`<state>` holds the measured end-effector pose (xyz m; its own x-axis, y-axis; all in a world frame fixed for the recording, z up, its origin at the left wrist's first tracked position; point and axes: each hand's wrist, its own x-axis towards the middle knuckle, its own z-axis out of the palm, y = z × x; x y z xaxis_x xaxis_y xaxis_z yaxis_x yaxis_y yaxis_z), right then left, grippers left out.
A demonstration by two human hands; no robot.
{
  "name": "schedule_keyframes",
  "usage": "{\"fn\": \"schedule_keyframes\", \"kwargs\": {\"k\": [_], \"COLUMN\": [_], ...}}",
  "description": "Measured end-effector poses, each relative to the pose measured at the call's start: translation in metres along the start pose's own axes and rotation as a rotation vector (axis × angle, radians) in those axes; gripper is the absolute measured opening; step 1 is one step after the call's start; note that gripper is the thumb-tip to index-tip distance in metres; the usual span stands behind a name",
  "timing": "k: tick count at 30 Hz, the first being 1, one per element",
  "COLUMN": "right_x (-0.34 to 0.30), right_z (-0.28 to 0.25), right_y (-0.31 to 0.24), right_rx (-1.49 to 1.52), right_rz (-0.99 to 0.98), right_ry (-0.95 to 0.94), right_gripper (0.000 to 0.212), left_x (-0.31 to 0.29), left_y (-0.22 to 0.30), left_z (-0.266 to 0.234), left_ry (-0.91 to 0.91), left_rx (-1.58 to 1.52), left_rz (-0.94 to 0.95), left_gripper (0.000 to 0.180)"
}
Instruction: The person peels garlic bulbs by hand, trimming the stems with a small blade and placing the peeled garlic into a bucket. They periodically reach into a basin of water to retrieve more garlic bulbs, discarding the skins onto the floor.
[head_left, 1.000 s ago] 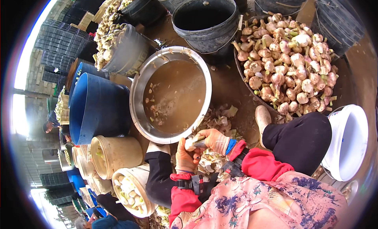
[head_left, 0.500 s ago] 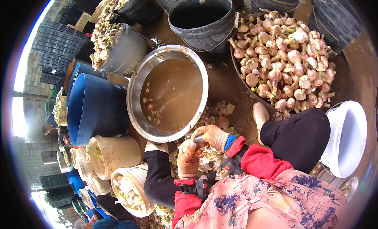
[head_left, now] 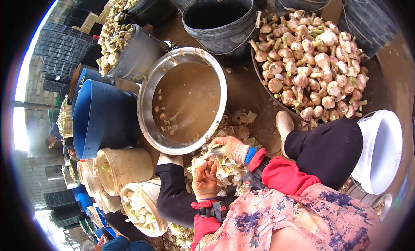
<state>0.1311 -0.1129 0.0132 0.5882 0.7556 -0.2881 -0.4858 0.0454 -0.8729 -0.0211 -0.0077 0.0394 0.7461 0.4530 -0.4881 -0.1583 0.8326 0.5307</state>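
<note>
Above a heap of garlic peelings [head_left: 231, 173], my left hand [head_left: 205, 182] in an orange work glove is closed around a pale garlic bulb [head_left: 200, 163]. My right hand [head_left: 234, 149], gloved too, grips a short grey metal tool [head_left: 215, 151] that looks like a small knife. Its end is close to the bulb; whether it touches is too small to tell. Beyond my hands stands a wide metal basin [head_left: 149, 141] with brown water and bits of garlic. At the far right, unpeeled garlic bulbs [head_left: 317, 74] fill a broad round container.
To the left stand a bucket of peeled garlic [head_left: 145, 210], a cream bucket [head_left: 129, 171] and a blue barrel [head_left: 106, 121]. Far off are a black bucket [head_left: 225, 41] and a grey tub [head_left: 138, 56] heaped with garlic. A white bucket [head_left: 378, 154] lies tilted beside my right knee.
My left hand has turned and opened slightly from the tool, lowering a little with the bulb. The right hand stays nearly in place, and loose skin now shows around the bulb.
</note>
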Motion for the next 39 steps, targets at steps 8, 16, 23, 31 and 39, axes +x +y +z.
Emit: {"fn": "schedule_keyframes", "kwargs": {"k": [8,16,23,31,39], "right_x": [0.001,0.007,-0.017,-0.016,-0.002], "right_z": [-0.002,-0.038,0.005,0.006,0.003], "right_y": [-0.008,0.052,0.002,-0.005,0.001], "right_rx": [0.498,-0.809,0.058,-0.073,0.403], "right_rz": [0.204,-0.245,-0.077,-0.128,0.277], "right_ry": [0.156,0.082,-0.201,0.008,0.047], "right_gripper": [0.015,0.047,0.04,0.023,0.018], "left_x": [-0.011,-0.004,0.007,0.006,0.013], "left_y": [0.005,0.01,0.02,0.007,0.013], "left_z": [0.042,0.055,0.025,0.043,0.04], "left_ry": [-0.316,-0.042,-0.086,-0.06,-0.251], "left_rx": [-0.023,0.681,0.625,0.515,0.572], "left_rz": [-0.078,0.009,-0.145,-0.132,-0.033], "left_gripper": [0.055,0.053,0.049,0.076,0.096]}}
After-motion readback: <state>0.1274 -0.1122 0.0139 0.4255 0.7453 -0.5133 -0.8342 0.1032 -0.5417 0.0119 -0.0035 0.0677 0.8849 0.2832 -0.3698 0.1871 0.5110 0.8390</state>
